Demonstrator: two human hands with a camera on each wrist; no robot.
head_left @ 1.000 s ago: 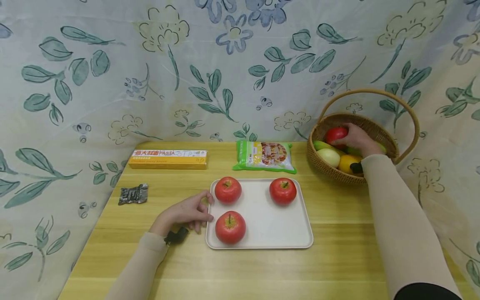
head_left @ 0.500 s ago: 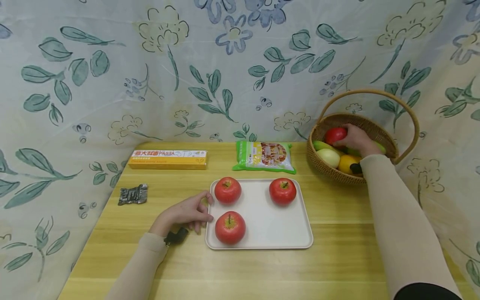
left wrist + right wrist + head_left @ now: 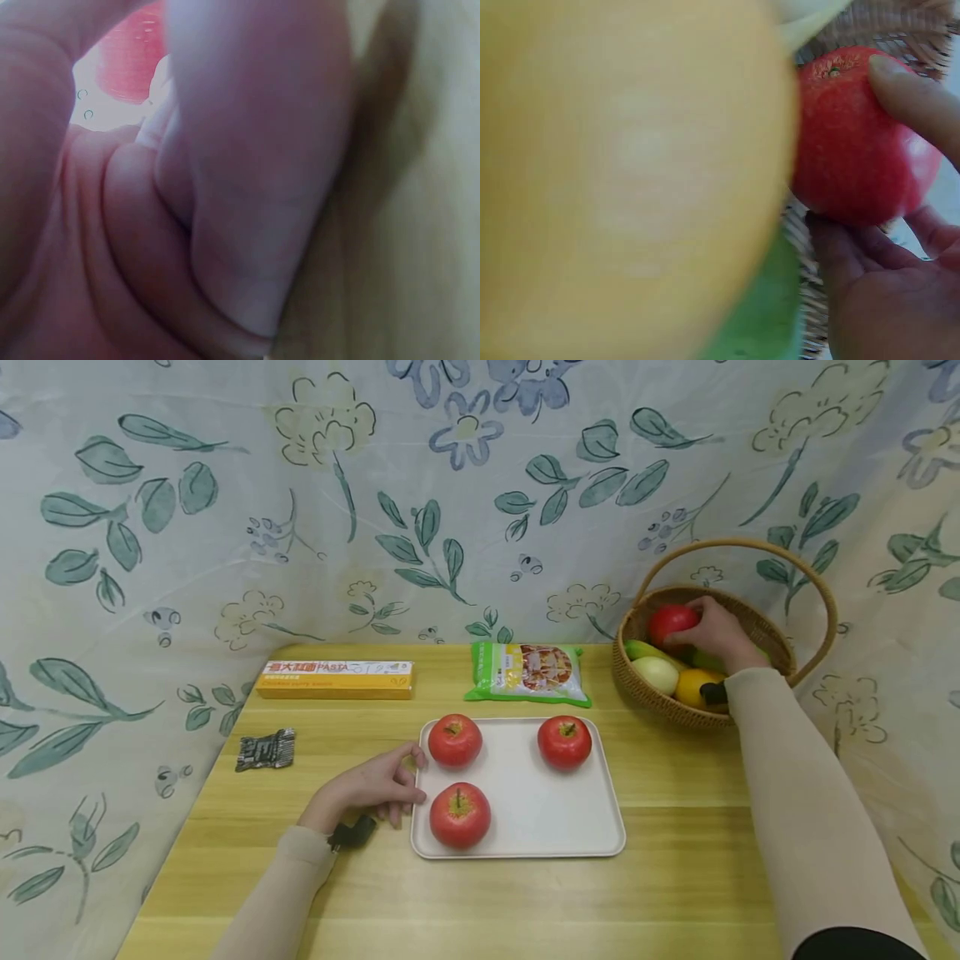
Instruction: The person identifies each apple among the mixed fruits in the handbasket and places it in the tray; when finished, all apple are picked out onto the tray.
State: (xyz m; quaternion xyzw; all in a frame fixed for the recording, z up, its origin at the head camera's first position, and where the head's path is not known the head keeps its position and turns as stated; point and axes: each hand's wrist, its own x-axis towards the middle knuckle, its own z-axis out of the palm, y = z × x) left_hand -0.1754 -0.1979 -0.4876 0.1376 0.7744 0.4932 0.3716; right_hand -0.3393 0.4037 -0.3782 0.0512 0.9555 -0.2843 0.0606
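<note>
In the head view, a red apple [image 3: 670, 625] sits inside the wicker basket [image 3: 652, 702] at the right. My right hand [image 3: 716, 633] grips this apple; in the right wrist view the thumb presses its upper side and the fingers lie beneath. At the left rim of a white tray [image 3: 547, 818], my left hand [image 3: 378, 781] rests with thumb and forefinger tips against the edge, its other fingers bent. Three red apples stand on the tray: one at back left [image 3: 455, 741], one at front left [image 3: 460, 815], one at back right [image 3: 565, 742].
Around the gripped apple, the basket holds a pale round fruit [image 3: 657, 676], a yellow-orange fruit [image 3: 693, 687] and green produce [image 3: 645, 651]. A pasta box [image 3: 337, 680], a green food packet [image 3: 528, 673] and a small black wrapper [image 3: 266, 749] lie on the wooden table [image 3: 525, 902].
The right hand and its apple have risen slightly within the basket, and more of the apple shows. The left hand and the tray stay in place.
</note>
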